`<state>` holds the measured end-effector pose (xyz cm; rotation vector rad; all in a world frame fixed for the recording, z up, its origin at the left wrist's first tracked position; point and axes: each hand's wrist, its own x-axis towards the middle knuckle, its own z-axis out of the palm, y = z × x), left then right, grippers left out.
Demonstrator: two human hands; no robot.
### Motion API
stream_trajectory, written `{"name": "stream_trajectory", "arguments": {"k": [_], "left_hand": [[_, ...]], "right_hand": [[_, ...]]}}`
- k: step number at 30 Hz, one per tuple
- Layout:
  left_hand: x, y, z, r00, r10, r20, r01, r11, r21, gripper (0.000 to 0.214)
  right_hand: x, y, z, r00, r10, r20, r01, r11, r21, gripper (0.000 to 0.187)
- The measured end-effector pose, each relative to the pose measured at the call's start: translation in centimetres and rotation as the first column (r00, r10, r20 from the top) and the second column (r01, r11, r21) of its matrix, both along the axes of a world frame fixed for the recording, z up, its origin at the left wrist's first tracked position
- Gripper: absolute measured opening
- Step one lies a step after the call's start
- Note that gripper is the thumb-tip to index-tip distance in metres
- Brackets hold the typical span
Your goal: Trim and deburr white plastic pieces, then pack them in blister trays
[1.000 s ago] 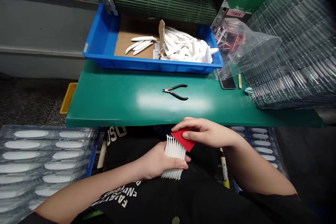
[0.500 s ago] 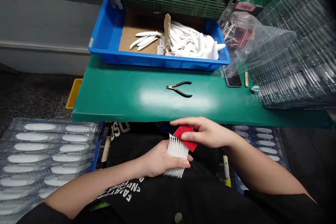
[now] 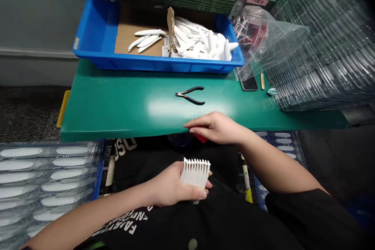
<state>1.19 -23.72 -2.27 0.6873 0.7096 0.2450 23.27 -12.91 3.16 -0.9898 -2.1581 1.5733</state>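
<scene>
My left hand [image 3: 178, 187] is closed around a bundle of slim white plastic pieces [image 3: 195, 172], lined up side by side with their ends fanned at the top. My right hand [image 3: 215, 127] is at the front edge of the green table, gripping a red cloth [image 3: 201, 137] that is mostly hidden under the fingers. A gap separates the cloth from the white pieces. Farther back on the table lie black-handled nippers [image 3: 190, 95], touched by neither hand.
A blue bin [image 3: 158, 64] at the back of the green table [image 3: 117, 101] holds loose white pieces split by cardboard. Stacked clear trays [image 3: 316, 54] rise at the right, near a phone [image 3: 249, 83] and a plastic bag [image 3: 269, 35]. Filled trays [image 3: 43, 187] stand at lower left.
My right hand has lifted the red cloth away from the white pieces, forward to the table edge. My left hand keeps hold of the bundle, now tilted more upright. The whole view has shifted slightly.
</scene>
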Motion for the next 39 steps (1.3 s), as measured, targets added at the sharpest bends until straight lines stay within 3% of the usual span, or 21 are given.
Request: {"name": "stream_trajectory", "arguments": {"k": [1,4,5,7,9,12,13,15,17,20,21,23,25,27,29,31,33,34,37,38,39], "left_hand": [[0.0,0.0,0.0,1.000,-0.010,0.010,0.010,1.000,0.010,0.063],[0.0,0.1,-0.1,1.000,0.016,0.007,-0.017,0.999,0.039,0.059],[0.0,0.1,-0.1,1.000,0.022,0.004,-0.022,0.999,0.036,0.060],[0.0,0.3,0.0,1.000,0.005,0.002,-0.005,1.000,0.019,0.065],[0.0,0.4,0.1,1.000,-0.031,0.007,0.031,0.999,0.023,0.063],[0.0,0.6,0.1,1.000,-0.013,0.001,0.013,0.998,0.054,0.059],[0.1,0.6,0.1,1.000,0.000,-0.001,0.000,0.999,0.050,0.060],[0.1,0.7,0.1,1.000,-0.002,0.000,0.002,0.999,0.038,0.064],[0.1,0.7,0.0,1.000,-0.022,0.009,0.021,0.999,0.048,0.064],[0.2,0.8,0.0,1.000,0.007,0.000,-0.007,0.997,0.081,0.058],[0.2,0.8,0.0,1.000,0.023,-0.009,-0.022,0.996,0.081,0.057],[0.2,0.9,0.0,1.000,0.009,-0.020,-0.008,0.997,0.076,0.059],[0.2,1.0,0.1,1.000,-0.017,-0.018,0.018,0.997,0.079,0.061],[0.2,1.0,0.1,0.999,-0.032,-0.018,0.034,0.993,0.114,0.053],[0.2,1.1,0.2,1.000,0.004,-0.029,0.000,0.992,0.124,0.049],[0.2,1.1,0.3,1.000,0.000,-0.029,0.003,0.995,0.104,0.053],[0.2,1.2,0.4,0.999,-0.018,-0.026,0.020,0.996,0.085,0.057],[0.2,1.2,0.4,0.999,-0.032,-0.026,0.034,0.995,0.096,0.056],[0.2,1.2,0.3,0.999,0.001,-0.035,0.003,0.990,0.139,0.049],[0.2,1.2,0.2,0.999,0.017,-0.034,-0.013,0.991,0.130,0.051],[0.2,1.2,0.2,1.000,0.018,-0.026,-0.015,0.993,0.115,0.053]], "right_hand": [[-0.1,0.0,-0.1,0.999,0.001,-0.050,-0.003,0.999,-0.033,0.033],[-0.3,0.0,-0.2,0.963,0.207,-0.172,-0.234,0.960,-0.151,0.034],[-0.4,0.0,-0.2,0.969,0.211,-0.127,-0.228,0.964,-0.135,0.033],[-0.6,0.0,-0.3,0.998,0.056,-0.008,-0.056,0.997,-0.055,0.029],[-0.9,0.0,-0.2,0.999,-0.027,-0.038,0.024,0.998,-0.061,0.030],[-1.5,-0.1,0.1,0.975,0.182,-0.130,-0.198,0.972,-0.128,0.029],[-1.7,-0.2,0.1,0.981,0.180,-0.071,-0.187,0.976,-0.107,0.027],[-2.1,-0.1,0.3,0.996,-0.022,0.086,0.025,0.999,-0.033,0.026],[-2.3,-0.2,0.5,0.987,-0.140,0.083,0.146,0.986,-0.076,0.026],[-2.5,-0.4,0.8,0.994,0.101,-0.033,-0.106,0.969,-0.225,0.027],[-2.5,-0.4,0.9,0.993,0.121,0.010,-0.117,0.974,-0.193,0.026],[-2.4,-0.3,0.9,0.985,-0.049,0.164,0.056,0.998,-0.039,0.026],[-2.1,-0.3,1.1,0.975,-0.163,0.148,0.165,0.986,0.001,0.026],[-1.8,-0.3,1.2,1.000,-0.003,-0.017,0.001,0.991,-0.135,0.025],[-1.6,-0.3,1.2,0.986,0.140,-0.095,-0.155,0.972,-0.174,0.027],[-1.4,-0.3,0.9,0.999,-0.001,0.035,0.003,0.999,-0.054,0.024],[-1.2,-0.4,0.7,0.971,-0.222,0.088,0.216,0.974,0.065,0.024],[-1.0,-0.4,0.7,0.975,-0.221,0.038,0.219,0.974,0.052,0.023],[-0.5,-0.7,0.6,0.989,0.089,-0.117,-0.092,0.996,-0.020,0.024],[-0.3,-0.7,0.6,0.990,0.107,-0.090,-0.105,0.994,0.023,0.025],[-0.1,-0.6,0.6,0.999,0.039,-0.033,-0.036,0.995,0.089,0.026]]}}
